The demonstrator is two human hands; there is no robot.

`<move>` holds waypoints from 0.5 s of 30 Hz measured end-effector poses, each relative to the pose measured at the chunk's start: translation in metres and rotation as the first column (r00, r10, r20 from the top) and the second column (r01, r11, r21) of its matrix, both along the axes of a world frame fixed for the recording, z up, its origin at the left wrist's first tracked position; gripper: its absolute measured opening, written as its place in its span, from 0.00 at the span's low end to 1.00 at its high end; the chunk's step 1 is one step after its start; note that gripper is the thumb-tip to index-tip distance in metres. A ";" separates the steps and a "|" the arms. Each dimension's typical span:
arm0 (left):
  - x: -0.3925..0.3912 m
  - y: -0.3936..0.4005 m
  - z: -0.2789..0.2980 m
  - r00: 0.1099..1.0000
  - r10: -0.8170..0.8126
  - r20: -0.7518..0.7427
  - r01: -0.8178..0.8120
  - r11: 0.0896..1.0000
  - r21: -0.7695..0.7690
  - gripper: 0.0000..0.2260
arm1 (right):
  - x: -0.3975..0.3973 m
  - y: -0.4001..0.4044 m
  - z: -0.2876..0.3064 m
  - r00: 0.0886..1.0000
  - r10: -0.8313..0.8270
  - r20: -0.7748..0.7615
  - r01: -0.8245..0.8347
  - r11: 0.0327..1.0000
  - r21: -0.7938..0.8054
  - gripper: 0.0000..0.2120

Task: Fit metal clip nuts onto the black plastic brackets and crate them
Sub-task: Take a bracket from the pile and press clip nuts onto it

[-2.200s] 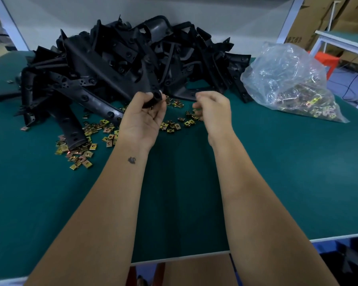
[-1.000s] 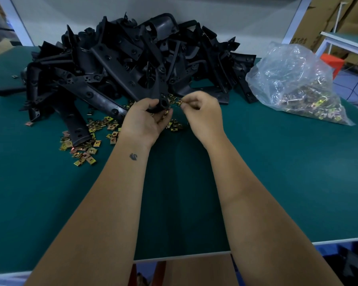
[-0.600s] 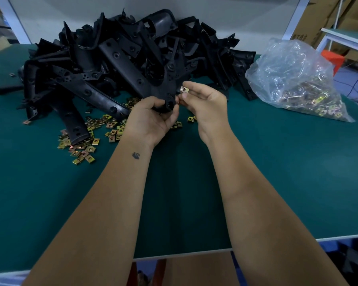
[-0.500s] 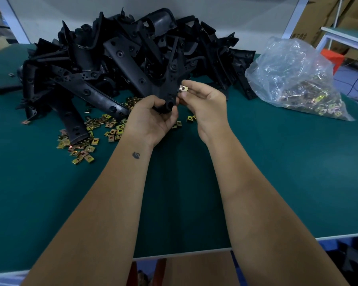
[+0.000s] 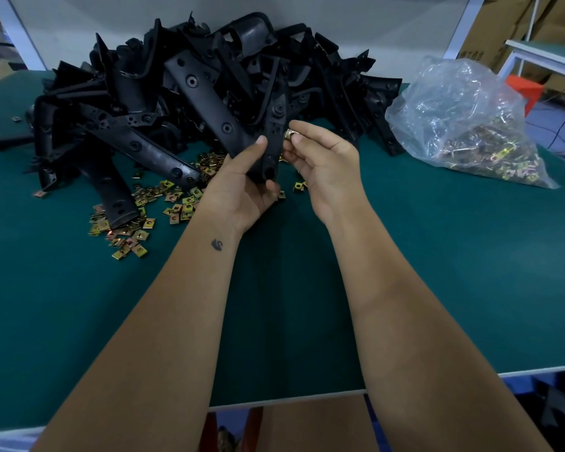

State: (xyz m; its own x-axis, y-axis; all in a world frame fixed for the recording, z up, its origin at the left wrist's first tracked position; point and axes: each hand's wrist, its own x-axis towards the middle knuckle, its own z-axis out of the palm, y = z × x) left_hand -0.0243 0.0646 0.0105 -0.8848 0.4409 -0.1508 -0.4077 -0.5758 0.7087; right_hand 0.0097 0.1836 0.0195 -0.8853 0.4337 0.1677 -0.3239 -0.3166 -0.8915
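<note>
My left hand [image 5: 242,187] grips the lower end of a long black plastic bracket [image 5: 209,102], lifted above the green table. My right hand [image 5: 323,161] pinches a small brass-coloured clip nut [image 5: 289,134] between thumb and fingertips, right beside the bracket's narrow arm. Behind both hands lies a big heap of black brackets [image 5: 137,102]. Loose clip nuts [image 5: 144,207] are scattered on the table left of my left wrist.
A clear plastic bag of clip nuts [image 5: 470,132] lies at the right back of the green table [image 5: 454,272]. The table's front edge runs just under my forearms. Cardboard boxes and a white frame stand at the far right.
My right hand picked a clip nut from the table and raised it to the bracket. My left hand lifted and tilted the bracket more upright.
</note>
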 end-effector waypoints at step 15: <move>0.000 0.000 -0.003 0.991 -0.054 -0.119 0.047 0.997 -0.059 0.07 | 0.004 0.000 0.005 1.000 0.026 -0.011 -0.027 0.998 -0.049 0.09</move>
State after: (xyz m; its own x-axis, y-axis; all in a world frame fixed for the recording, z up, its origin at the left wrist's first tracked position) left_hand -0.0242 0.0644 0.0075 -0.8747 0.4794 -0.0704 -0.3452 -0.5146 0.7849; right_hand 0.0139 0.1834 0.0243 -0.8949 0.4180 0.1561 -0.3243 -0.3690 -0.8710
